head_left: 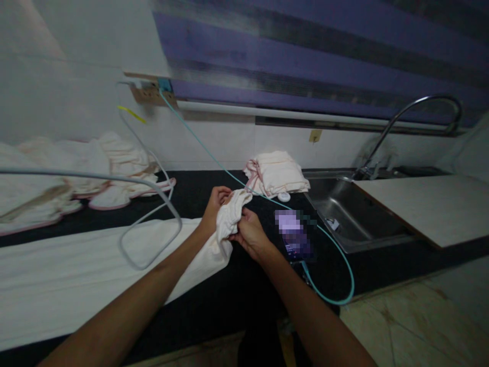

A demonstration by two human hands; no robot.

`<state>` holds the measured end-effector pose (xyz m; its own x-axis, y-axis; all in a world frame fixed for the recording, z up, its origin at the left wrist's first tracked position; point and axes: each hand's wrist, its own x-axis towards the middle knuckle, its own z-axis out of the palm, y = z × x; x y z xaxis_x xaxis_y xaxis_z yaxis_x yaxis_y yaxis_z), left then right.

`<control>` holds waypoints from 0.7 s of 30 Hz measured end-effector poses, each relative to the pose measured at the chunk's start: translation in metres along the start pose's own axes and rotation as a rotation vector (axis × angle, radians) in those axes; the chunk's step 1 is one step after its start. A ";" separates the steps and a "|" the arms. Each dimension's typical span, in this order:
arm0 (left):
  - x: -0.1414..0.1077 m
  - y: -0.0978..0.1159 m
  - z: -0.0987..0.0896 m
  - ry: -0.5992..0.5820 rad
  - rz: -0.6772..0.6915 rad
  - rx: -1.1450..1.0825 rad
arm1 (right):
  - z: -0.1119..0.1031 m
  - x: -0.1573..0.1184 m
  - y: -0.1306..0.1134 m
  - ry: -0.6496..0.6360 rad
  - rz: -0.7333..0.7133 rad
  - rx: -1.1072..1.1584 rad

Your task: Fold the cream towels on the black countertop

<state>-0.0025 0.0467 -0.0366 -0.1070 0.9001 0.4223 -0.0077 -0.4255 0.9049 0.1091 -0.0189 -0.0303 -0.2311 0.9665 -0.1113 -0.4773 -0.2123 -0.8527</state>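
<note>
1. A person stands at a dark counter [237, 285], seen from a camera on the head; both bare forearms reach forward to the middle of the view.
2. The left hand [214, 206] is closed on the upper part of a small pale cloth [231, 216], fingers wrapped over its top edge.
3. The right hand [250, 237], at five o'clock from the left, pinches the same cloth lower down; the two hands nearly touch, with the cloth bunched between them.
4. The cloth is held just above the counter, near the middle of the view, its lower end touching a long white towel [84, 270] spread flat toward eight o'clock.
5. At one o'clock from the hands sits a folded stack of cloths [277, 176]; at ten o'clock, a loose heap of cloths [110, 168].
6. A teal cable [214, 158] runs from a wall socket at eleven o'clock, past the hands, to a blurred phone [294, 237] at three o'clock. A grey cable [148, 244] loops over the towel.
7. A steel sink [347, 214] and curved tap [416, 109] lie at two o'clock.
8. Judged from the grip, folding would go best if the hands slid apart to opposite corners, pulled the cloth taut and flat, and kept it clear of the cables.
</note>
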 end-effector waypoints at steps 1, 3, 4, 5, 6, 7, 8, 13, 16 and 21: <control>-0.002 0.003 0.000 0.053 0.035 0.056 | -0.001 0.001 0.002 0.004 -0.011 -0.003; -0.006 0.010 -0.001 0.120 0.085 0.182 | -0.003 0.004 0.005 0.012 -0.053 -0.015; -0.008 0.013 -0.002 0.110 0.099 0.233 | -0.004 0.005 0.006 0.013 -0.086 -0.021; -0.010 0.016 -0.003 0.072 0.104 0.262 | -0.004 0.006 0.008 0.012 -0.126 -0.026; -0.012 0.018 -0.005 0.014 0.102 0.268 | -0.004 0.007 0.008 0.012 -0.166 -0.030; -0.014 0.019 -0.006 -0.051 0.099 0.256 | -0.004 0.008 0.009 0.015 -0.203 -0.034; -0.016 0.020 -0.006 -0.106 0.100 0.239 | -0.003 0.008 0.009 0.020 -0.233 -0.041; -0.017 0.018 -0.006 -0.178 0.104 0.221 | -0.002 0.006 0.007 0.046 -0.329 -0.137; -0.015 0.019 -0.006 -0.196 0.135 0.254 | -0.007 0.005 0.010 0.071 -0.355 -0.207; -0.013 0.022 -0.008 -0.251 0.255 0.323 | -0.017 0.010 0.020 0.110 -0.344 -0.302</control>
<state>-0.0092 0.0249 -0.0230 0.1780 0.7828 0.5963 0.3008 -0.6203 0.7245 0.1116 -0.0110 -0.0568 -0.0034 0.9864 0.1645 -0.2385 0.1589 -0.9581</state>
